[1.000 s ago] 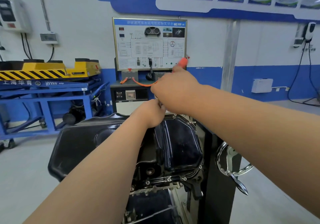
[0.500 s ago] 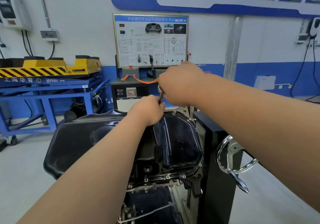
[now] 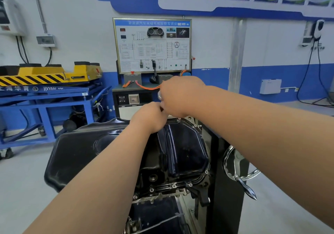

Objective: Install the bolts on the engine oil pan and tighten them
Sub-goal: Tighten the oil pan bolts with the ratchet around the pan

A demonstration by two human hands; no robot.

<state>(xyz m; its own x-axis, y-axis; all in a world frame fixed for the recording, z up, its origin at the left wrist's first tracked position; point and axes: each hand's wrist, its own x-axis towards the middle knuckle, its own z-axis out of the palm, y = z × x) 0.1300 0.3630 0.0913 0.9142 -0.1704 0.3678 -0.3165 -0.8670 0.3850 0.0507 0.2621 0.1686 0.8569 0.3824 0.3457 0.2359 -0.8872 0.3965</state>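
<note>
At the far edge of the black oil pan (image 3: 180, 152), which sits bolted-side-up on an engine stand in the middle of the view, both hands meet over the flange. The right hand (image 3: 180, 96) is closed around a chrome tool (image 3: 159, 95), whose rounded head pokes out past the knuckles. The left hand (image 3: 150, 119) is curled into a loose fist just below it and touching it. Its back faces the camera, so whether it pinches the tool's lower end, a bolt or nothing cannot be told.

Along the near flange a row of bolts (image 3: 173, 185) already sits in place, heads flush or nearly so, and another bolt (image 3: 179, 119) shows at the far corner just right of the hands. The installing part therefore looks largely done on the sides that can be seen (the left flange is hidden behind the forearms and the pan's bulge). What seems to remain is the tightening round: the hands appear to be working one fastener on the far side, and nothing here proves that the near bolts have had their final turn.

To the right of the pan the stand's chrome handwheel (image 3: 236, 161) hangs free, well apart from either hand.
</note>
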